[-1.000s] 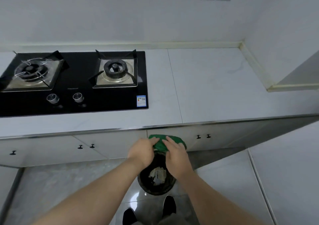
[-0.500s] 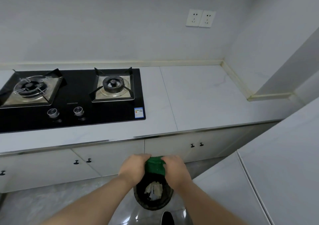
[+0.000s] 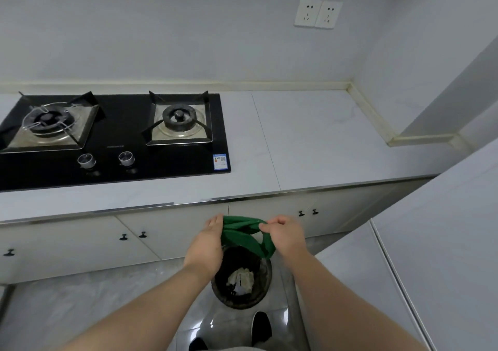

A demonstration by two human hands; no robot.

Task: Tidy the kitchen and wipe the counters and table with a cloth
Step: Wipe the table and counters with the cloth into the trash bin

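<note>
Glossy floor (image 3: 80, 310) tiles lie nearest, and a black bin (image 3: 237, 302) stands on them before the cabinets (image 3: 67, 243). Above the bin both hands hold a green cloth (image 3: 242, 232) stretched between them: the left hand (image 3: 204, 245) grips one end, and the right hand (image 3: 287, 236) pinches the other with curled fingers. Farther back is the white counter (image 3: 310, 135) with a black hob (image 3: 129, 135) at the left, and two sockets (image 3: 318, 14) are on the wall.
</note>
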